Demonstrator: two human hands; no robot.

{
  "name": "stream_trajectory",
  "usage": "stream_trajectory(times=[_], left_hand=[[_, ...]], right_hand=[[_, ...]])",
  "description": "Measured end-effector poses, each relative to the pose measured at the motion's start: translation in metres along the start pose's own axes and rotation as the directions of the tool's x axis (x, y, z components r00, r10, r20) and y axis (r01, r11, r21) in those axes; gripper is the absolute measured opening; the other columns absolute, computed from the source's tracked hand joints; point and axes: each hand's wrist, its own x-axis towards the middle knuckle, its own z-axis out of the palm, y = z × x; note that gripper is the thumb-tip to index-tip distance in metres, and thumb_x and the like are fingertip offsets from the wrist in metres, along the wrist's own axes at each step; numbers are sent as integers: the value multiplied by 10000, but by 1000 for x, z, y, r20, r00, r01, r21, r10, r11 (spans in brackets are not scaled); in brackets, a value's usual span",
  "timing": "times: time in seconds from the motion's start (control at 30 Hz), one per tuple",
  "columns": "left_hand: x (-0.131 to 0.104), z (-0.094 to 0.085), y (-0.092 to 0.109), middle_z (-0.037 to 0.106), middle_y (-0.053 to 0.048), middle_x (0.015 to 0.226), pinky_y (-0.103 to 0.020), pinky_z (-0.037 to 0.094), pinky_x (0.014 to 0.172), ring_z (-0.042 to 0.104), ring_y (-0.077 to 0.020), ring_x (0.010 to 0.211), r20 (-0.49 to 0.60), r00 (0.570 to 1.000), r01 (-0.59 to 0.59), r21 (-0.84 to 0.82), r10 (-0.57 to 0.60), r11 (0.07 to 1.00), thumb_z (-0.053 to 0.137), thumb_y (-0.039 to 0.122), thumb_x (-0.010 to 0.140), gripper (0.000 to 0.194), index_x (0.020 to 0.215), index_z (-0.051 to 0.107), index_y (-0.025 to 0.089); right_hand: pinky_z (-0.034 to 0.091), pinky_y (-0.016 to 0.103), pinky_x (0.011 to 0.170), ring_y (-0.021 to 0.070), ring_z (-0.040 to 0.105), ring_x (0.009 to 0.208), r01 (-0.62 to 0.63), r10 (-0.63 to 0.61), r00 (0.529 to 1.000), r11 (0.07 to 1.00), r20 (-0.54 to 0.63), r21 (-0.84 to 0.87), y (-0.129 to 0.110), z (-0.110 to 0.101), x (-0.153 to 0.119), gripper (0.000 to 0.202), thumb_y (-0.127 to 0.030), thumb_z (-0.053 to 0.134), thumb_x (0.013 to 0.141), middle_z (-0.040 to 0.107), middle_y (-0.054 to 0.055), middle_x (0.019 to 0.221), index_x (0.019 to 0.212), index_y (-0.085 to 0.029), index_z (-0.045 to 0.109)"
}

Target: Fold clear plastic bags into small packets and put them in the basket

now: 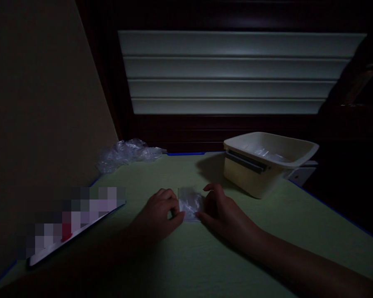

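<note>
A small clear plastic bag (190, 203) lies on the green tabletop between my two hands. My left hand (163, 211) pinches its left edge, with the thumb near the lower left corner and the fingers curled. At the bag's right edge is my right hand (219, 209); its thumb touches the lower right corner and its index finger is bent up off the bag. The other right fingers are curled and partly hidden. Whatever the bag might contain is too dim to make out.
A cream plastic bin (251, 178) with clear plastic inside stands at the back right. Crumpled clear plastic (129, 154) lies at the back left. A flat, blurred-out device or tray (77, 231) leans on the left. Behind the green table (180, 260) is a slatted panel (230, 70).
</note>
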Motion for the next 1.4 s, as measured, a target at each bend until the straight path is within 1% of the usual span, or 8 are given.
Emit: stream_trajectory(times=[0.13,0.27,0.43,0.6,0.77,1.03,1.23,1.4], left_hand=[[-1,-2,7,501,-32,857,-315,430,727,492,-180,817,-32,999,-6,60,8,998,582,118,727,85,708,513,162],[-2,-3,8,578,-52,925,-352,434,782,520,-203,888,-10,989,-146,111,148,983,583,159,792,30,812,603,167],[-1,-2,5,664,-66,968,-319,474,808,590,-179,903,55,958,-285,83,281,955,468,171,893,182,875,648,148],[0,-1,4,659,-87,1042,-288,445,927,577,-168,1024,91,962,-264,50,258,963,434,153,901,225,907,657,124],[-2,-1,3,655,-97,1059,-284,422,966,558,-166,1066,104,976,-196,14,193,981,440,145,885,215,973,633,110],[-3,-3,1,630,-116,1097,-312,432,950,553,-180,1061,115,980,-164,3,163,986,439,143,861,216,970,625,117],[-8,-4,6,606,-116,1140,-344,414,963,524,-194,1096,96,985,-138,-72,145,988,477,142,802,258,1030,595,132],[-10,-8,11,582,-107,1168,-360,405,965,501,-207,1111,131,985,-95,-113,110,989,506,117,720,395,1112,544,144]], right_hand=[[435,275,585,162,532,691,73,-81,996,986,-46,-151,-1,-1,-2,224,-147,570,752,526,44,835,929,-167,434],[459,315,723,185,538,832,202,-206,979,948,9,-247,-4,-3,-3,213,-87,521,777,517,91,968,982,-144,530],[416,360,806,216,512,909,261,-242,965,883,98,-390,-7,-5,-3,172,-105,474,823,563,106,969,913,-138,617],[366,361,826,192,532,849,282,-211,956,844,202,-456,-10,-10,-2,175,-147,449,850,607,81,879,878,-137,621],[347,359,818,176,531,767,265,-183,960,834,210,-483,-12,-15,-5,195,-176,438,859,608,61,797,849,-158,632],[330,384,895,231,516,972,316,-252,944,873,211,-371,-10,-25,-11,321,-344,555,796,591,107,1082,1055,-155,583],[277,404,949,198,560,908,311,-216,940,863,265,-398,-11,-23,-10,168,-232,468,851,636,80,953,937,-163,595],[375,327,786,184,573,800,333,-254,935,868,247,-367,-10,-23,-9,195,-181,415,876,640,82,826,892,-153,607]])
